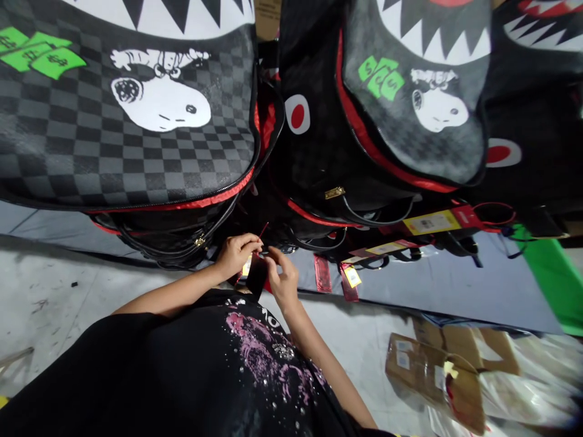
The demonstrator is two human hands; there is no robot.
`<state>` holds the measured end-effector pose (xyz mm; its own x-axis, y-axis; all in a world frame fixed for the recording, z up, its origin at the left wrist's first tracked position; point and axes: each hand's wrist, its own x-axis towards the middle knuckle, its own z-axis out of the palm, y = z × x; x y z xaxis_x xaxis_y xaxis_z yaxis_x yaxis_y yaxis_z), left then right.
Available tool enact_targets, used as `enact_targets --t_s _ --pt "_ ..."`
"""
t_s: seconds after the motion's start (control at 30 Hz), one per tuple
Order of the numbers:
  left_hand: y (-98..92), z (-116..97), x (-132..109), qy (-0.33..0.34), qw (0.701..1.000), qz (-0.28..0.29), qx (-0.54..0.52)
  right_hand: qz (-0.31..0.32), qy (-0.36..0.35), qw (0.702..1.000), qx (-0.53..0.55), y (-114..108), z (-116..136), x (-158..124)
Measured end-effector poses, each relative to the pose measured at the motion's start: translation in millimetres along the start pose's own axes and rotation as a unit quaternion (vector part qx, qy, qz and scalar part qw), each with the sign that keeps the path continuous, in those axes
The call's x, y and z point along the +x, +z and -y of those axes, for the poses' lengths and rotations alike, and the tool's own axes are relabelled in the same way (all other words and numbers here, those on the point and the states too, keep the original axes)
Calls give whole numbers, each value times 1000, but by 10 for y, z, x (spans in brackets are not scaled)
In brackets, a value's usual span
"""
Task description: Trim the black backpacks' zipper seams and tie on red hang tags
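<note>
"How much room do we have?"

"Little: our hands meet in a narrow gap between the bags and our black shirt [182, 358]. Our left hand [239, 255] pinches a thin red cord [265, 229]; our right hand [285, 276] curls just beside it, and we cannot tell whether it grips. The worktop [396, 294] widens rightward, its front edge slanting away."

"What do we count?"

"Three shark-mouth bags [150, 158] across the top; the dark ones beneath overlap too much. Two small red tags [322, 273] sit near the worktop's edge."

"And around us?"

"Grey worktop, green panel [551, 279] at its right end, pale floor [68, 291], cardboard boxes [416, 364] lower right."
</note>
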<state>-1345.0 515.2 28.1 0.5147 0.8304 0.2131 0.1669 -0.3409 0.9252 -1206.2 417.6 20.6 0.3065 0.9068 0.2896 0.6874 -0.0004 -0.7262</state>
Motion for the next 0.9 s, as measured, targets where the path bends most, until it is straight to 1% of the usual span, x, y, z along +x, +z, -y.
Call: enact_targets --t_s 0.07,0.1,0.17,0.27,0.4,0.5,0.57,0.63,0.77,0.83,0.9 --pt "-69 5 42 5 1000 -13 18 -32 20 999 -7 -112 78 100" --pt "-94 9 61 10 999 -16 28 -39 26 999 -10 -158 117 155" --pt "-130 23 90 23 998 -15 51 -29 24 999 -17 -218 183 259" --pt "-162 53 114 37 995 -10 88 -19 23 999 -17 -236 238 361" --pt "-191 88 137 43 991 0 124 -18 44 998 38 -212 246 394" --pt "-186 69 196 43 990 15 130 2 47 998 36 -207 238 419" --pt "-173 26 264 42 991 32 120 7 53 998 -11 -215 243 451" --pt "-162 -33 346 38 993 53 100 5 62 993 -98 -241 271 488" --pt "-177 -136 477 12 995 88 53 17 57 960 -275 -382 399 535" --pt "-201 -158 502 -5 994 103 34 31 60 944 -324 -496 470 520" --pt "-232 -159 504 -21 993 114 16 48 84 932 -349 -610 521 476"
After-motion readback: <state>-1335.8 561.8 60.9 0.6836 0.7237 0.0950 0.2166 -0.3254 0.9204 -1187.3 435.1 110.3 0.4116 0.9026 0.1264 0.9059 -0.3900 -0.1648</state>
